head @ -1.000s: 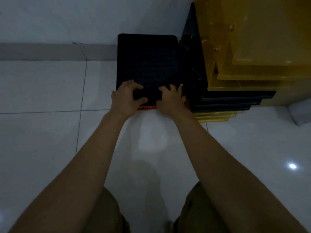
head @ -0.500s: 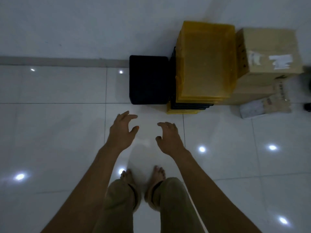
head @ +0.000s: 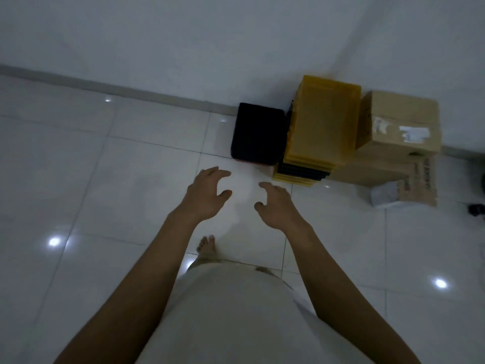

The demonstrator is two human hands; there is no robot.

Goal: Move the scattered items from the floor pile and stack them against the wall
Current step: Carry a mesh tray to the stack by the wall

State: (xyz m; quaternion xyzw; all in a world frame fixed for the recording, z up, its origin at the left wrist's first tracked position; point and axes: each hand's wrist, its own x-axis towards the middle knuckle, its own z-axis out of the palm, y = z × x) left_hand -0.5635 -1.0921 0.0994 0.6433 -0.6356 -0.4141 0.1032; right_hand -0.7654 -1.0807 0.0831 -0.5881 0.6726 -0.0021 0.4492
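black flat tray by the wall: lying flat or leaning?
Lying flat. The black flat plastic tray shows its broad face upward, on a low pile at the wall base, beside the taller yellow plastic tray stack. Neither hand touches it.

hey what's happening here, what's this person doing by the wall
A person is standing on the tiled floor, stacking items against the wall. Both the left hand and the right hand are empty, fingers loosely spread in the air. A black tray lies at the wall beside a taller stack of yellow and black trays, with cardboard boxes on the far side.
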